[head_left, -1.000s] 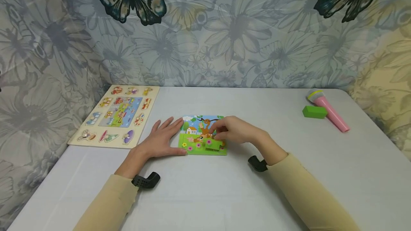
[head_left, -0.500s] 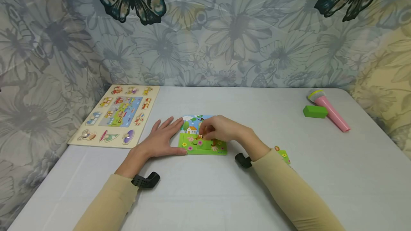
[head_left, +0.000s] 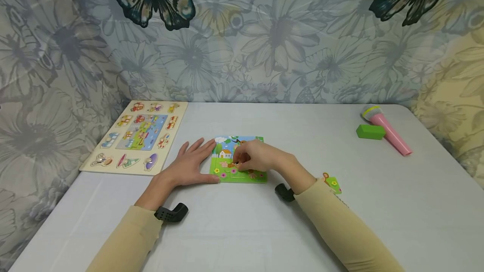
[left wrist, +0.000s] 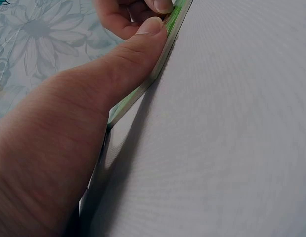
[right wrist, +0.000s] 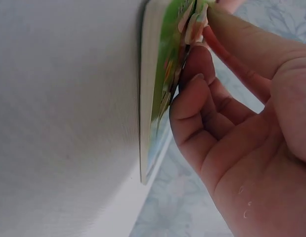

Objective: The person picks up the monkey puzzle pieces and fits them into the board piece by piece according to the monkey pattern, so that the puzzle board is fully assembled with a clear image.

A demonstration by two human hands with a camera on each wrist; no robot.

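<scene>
A small jigsaw puzzle board (head_left: pixel 217 160) with a house, flowers and a brown animal lies mid-table. My left hand (head_left: pixel 190 163) rests at its left side, fingers spread, the thumb on the lower left corner. In the left wrist view that thumb (left wrist: pixel 135 57) presses on the board's edge. My right hand (head_left: pixel 261 155) is over the board's middle, thumb and fingertips pinching a green puzzle piece (head_left: pixel 236 174) at the lower centre. The right wrist view has the piece (right wrist: pixel 196 27) at the board's surface, partly covered by fingers. Another puzzle piece (head_left: pixel 332 183) lies loose beside the right sleeve.
A large wooden peg puzzle (head_left: pixel 160 168) with vehicle and toy pictures lies at the back left. Toward the back right, a green block (head_left: pixel 370 132) touches or sits close to a pink toy microphone (head_left: pixel 394 137). A patterned cloth (head_left: pixel 280 66) hangs behind the white table.
My right hand has moved left over the board with the green piece, which now lies lower in the picture. The loose piece came into view beside the sleeve. My left hand stays put.
</scene>
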